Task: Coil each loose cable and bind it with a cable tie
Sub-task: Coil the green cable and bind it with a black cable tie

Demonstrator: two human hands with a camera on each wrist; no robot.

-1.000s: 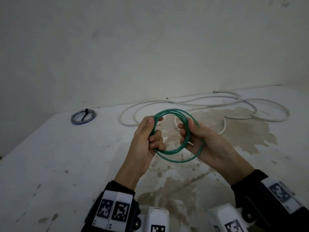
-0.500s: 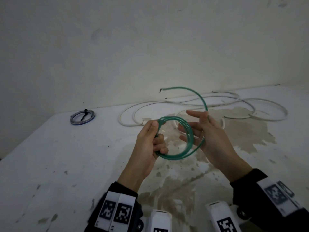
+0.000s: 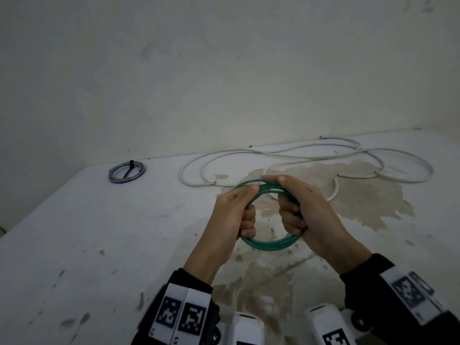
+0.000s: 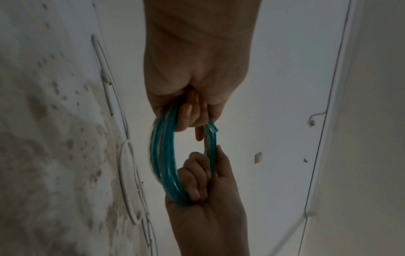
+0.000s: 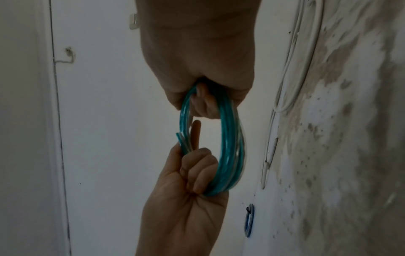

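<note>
A green cable (image 3: pixel 271 246) is wound into a small coil of several turns and held above the table. My left hand (image 3: pixel 240 210) grips the coil's left side, thumb on the top arc. My right hand (image 3: pixel 297 207) grips the right side, fingers curled through the ring and thumb on top. In the left wrist view the coil (image 4: pixel 163 152) hangs between my left hand (image 4: pixel 188 112) and right hand (image 4: pixel 203 190), with its cut end (image 4: pixel 211 127) poking out. The right wrist view shows the same coil (image 5: pixel 230 147) between my right hand (image 5: pixel 203 100) and left hand (image 5: pixel 192 181).
A long loose white cable (image 3: pixel 298 155) sprawls in wide loops along the back of the white table (image 3: pixel 99 232). A grey-blue coil (image 3: pixel 127 171) bound with a black tie lies at the back left. Brown stains mark the tabletop under the hands. A wall rises behind the table.
The green cable's free end, which arched up above the hands half a second ago, now lies in the coil. My right hand has closed around the coil's right side.
</note>
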